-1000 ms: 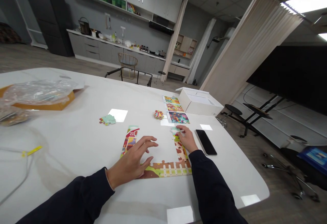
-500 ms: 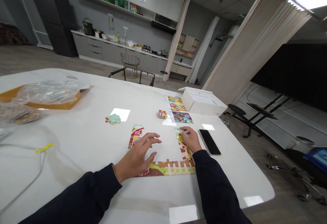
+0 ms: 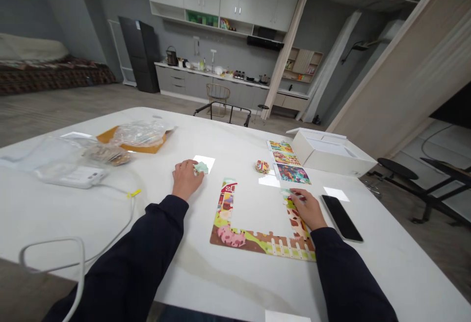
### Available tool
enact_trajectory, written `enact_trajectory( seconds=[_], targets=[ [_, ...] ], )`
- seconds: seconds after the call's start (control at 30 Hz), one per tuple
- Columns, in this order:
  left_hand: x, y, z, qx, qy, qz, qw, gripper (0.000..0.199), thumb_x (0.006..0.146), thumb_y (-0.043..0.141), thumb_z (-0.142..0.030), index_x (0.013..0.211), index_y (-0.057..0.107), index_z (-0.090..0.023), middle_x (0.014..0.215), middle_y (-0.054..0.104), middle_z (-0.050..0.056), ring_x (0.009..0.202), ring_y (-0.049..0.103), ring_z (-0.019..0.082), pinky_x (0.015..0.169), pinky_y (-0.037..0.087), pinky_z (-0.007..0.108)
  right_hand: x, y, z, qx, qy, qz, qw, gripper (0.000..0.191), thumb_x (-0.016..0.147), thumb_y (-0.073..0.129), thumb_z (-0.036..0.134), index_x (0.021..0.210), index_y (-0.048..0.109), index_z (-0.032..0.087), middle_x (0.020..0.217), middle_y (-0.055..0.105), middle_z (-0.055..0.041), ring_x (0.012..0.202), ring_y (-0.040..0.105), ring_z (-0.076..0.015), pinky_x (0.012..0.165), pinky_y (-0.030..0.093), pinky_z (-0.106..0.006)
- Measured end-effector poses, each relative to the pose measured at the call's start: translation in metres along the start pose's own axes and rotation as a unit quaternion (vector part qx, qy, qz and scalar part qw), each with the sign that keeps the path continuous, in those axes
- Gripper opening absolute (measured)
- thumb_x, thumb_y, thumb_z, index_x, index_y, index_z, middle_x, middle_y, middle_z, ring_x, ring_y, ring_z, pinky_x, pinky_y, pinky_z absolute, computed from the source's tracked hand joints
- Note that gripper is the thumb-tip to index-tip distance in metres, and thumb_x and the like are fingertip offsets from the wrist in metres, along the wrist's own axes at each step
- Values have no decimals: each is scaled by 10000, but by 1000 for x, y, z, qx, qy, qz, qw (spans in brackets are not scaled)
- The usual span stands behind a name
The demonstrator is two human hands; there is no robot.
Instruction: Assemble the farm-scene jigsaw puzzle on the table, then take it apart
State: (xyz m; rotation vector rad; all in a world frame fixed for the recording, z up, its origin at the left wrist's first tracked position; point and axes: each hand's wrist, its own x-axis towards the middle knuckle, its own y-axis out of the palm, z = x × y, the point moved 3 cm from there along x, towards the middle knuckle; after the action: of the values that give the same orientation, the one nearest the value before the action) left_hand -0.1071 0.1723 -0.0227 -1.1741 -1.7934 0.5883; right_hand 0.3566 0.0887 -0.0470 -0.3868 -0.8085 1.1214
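A partly joined jigsaw puzzle [image 3: 253,241] lies flat, forming a U of farm pictures: a red barn at left, a pink pig below, a white fence and a brown-spotted cow at right. My left hand [image 3: 187,180] is at a small pile of pale green puzzle pieces [image 3: 202,167], its fingers curled onto them; the fingertips are partly hidden. Over the top of the puzzle's right column rests my right hand [image 3: 308,208], thumb and fingers bent closed on a pale-topped puzzle piece [image 3: 285,192]. Another pile of puzzle pieces [image 3: 262,166], red and yellow, sits beyond the puzzle.
Three picture cards [image 3: 289,159] lie beside an open white box [image 3: 333,153]. A black phone [image 3: 341,217] is right of my right hand. At left are an orange tray [image 3: 149,147] with clear plastic, a white power adapter [image 3: 75,176] and its cable [image 3: 117,234].
My left hand has moved from above the puzzle to the pale green pile, uncovering the pig. My right hand stays at the right column. The view has turned left.
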Motion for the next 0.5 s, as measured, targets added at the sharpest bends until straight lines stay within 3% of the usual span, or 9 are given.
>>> enact_trajectory(
  seconds=[0.17,0.3,0.4,0.5],
  targets=[
    [9,6,19,-12,-15,30,999,183,837,723,-308,991,707,-212,1078,732,116,1155,568,401,933,465,528,-1,-2,3,9,8,-8,1000,420,861,586,510,1078,746,188,1051,730,-120,914,657,-258,879,532,-444],
    [11,-1,17,-13,5,-4,1000,204,802,760,-280,969,665,-210,1005,715,99,1051,609,353,896,484,484,-2,-3,4,24,20,-10,999,437,862,590,532,1082,744,187,1059,729,-121,917,660,-262,884,539,-463],
    [2,-13,-9,-40,71,-49,995,269,793,760,-265,1005,603,-211,1009,677,83,1027,603,324,911,495,469,0,-8,12,46,16,-26,998,437,875,590,535,1104,736,192,1107,726,-123,961,659,-266,897,545,-466],
    [-24,-25,-61,-129,189,-42,973,283,823,725,-233,1042,546,-221,1056,644,70,1041,604,285,956,495,447,1,-18,37,90,5,-32,995,428,885,614,525,1134,722,194,1115,730,-123,954,665,-254,894,554,-450]
  ],
)
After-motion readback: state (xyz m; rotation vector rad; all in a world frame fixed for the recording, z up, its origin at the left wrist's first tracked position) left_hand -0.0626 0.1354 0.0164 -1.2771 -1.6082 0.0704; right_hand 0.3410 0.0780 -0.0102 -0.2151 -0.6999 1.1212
